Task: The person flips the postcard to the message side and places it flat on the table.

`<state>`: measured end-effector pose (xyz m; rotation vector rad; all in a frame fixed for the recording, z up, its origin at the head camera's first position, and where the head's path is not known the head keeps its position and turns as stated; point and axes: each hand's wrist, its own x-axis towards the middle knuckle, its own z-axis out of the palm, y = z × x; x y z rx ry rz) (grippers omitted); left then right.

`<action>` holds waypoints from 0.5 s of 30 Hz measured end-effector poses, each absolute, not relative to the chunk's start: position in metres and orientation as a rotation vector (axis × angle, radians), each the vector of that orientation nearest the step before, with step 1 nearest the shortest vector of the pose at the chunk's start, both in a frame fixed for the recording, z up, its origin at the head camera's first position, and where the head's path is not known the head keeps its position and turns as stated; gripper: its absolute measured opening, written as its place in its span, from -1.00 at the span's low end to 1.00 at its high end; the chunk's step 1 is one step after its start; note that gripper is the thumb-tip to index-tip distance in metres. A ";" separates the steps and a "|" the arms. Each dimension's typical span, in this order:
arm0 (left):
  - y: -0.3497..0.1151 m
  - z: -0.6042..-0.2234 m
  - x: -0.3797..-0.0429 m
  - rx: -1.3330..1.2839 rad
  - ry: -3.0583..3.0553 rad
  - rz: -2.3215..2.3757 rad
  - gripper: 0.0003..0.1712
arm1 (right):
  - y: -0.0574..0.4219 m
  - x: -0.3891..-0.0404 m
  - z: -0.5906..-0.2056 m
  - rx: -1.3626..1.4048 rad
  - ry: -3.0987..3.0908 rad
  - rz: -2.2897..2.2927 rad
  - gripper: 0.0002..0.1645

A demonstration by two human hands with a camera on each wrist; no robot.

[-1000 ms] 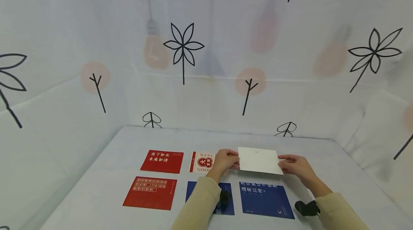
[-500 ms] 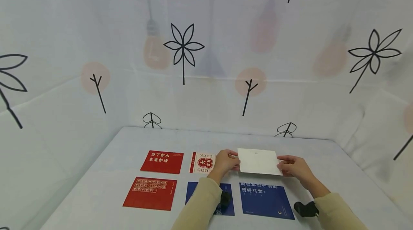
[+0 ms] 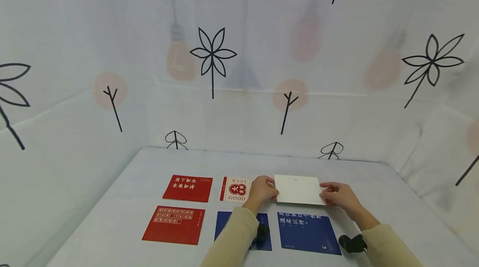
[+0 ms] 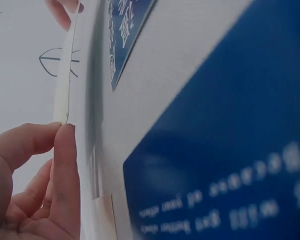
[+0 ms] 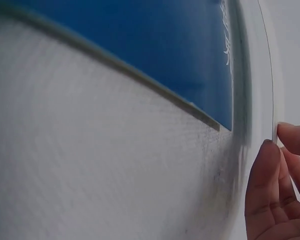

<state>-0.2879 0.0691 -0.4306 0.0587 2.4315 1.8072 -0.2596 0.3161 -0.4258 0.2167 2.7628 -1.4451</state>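
Note:
A cream-white card (image 3: 299, 190) is held slightly above the table by both hands. My left hand (image 3: 260, 191) pinches its left edge between thumb and fingers, and my right hand (image 3: 339, 195) pinches the right edge. In the left wrist view the card (image 4: 64, 85) shows nearly edge-on above the tabletop. The right wrist view also has thumb and finger of the right hand (image 5: 275, 195) meeting on its thin edge. Below the white card lies a blue card (image 3: 307, 233) with white characters. A second blue card (image 3: 223, 218) is partly covered by the left sleeve.
Two red cards lie at the left: the far one (image 3: 188, 189) and the near one (image 3: 174, 225). A cream GOOD LUCK card (image 3: 234, 189) lies beside the left hand, partly hidden by it. A white cloth wall (image 3: 243, 113) with plant drawings stands behind the table.
Both hands have lowered the white card slightly, toward the table, and it has shifted a little left. The cards on the table stay where they were.

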 end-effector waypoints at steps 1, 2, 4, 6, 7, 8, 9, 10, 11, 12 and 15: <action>0.069 -0.431 -0.288 0.059 2.440 1.798 -0.67 | 0.316 -0.260 -0.426 0.228 2.765 -1.436 -0.42; 0.069 -0.431 -0.288 0.060 2.446 1.790 -0.67 | 0.316 -0.260 -0.427 0.238 2.765 -1.432 -0.42; 0.070 -0.431 -0.288 0.067 2.475 1.762 -0.68 | 0.315 -0.261 -0.429 0.255 2.762 -1.423 -0.41; 0.070 -0.432 -0.288 0.064 2.500 1.733 -0.69 | 0.314 -0.261 -0.430 0.269 2.758 -1.414 -0.41; 0.070 -0.433 -0.288 0.065 2.520 1.714 -0.70 | 0.314 -0.261 -0.431 0.276 2.753 -1.408 -0.41; 0.071 -0.434 -0.288 0.062 2.536 1.699 -0.70 | 0.314 -0.261 -0.432 0.282 2.748 -1.406 -0.41; 0.071 -0.434 -0.289 0.060 2.553 1.684 -0.70 | 0.314 -0.261 -0.432 0.284 2.746 -1.401 -0.40; 0.072 -0.435 -0.289 0.050 2.561 1.676 -0.70 | 0.314 -0.261 -0.433 0.283 2.745 -1.395 -0.40; 0.072 -0.436 -0.288 0.049 2.576 1.662 -0.70 | 0.313 -0.261 -0.433 0.282 2.745 -1.390 -0.40; 0.073 -0.436 -0.288 0.042 2.579 1.656 -0.70 | 0.313 -0.261 -0.433 0.279 2.747 -1.384 -0.40; 0.073 -0.435 -0.286 0.033 2.603 1.627 -0.71 | 0.313 -0.260 -0.433 0.254 2.757 -1.363 -0.40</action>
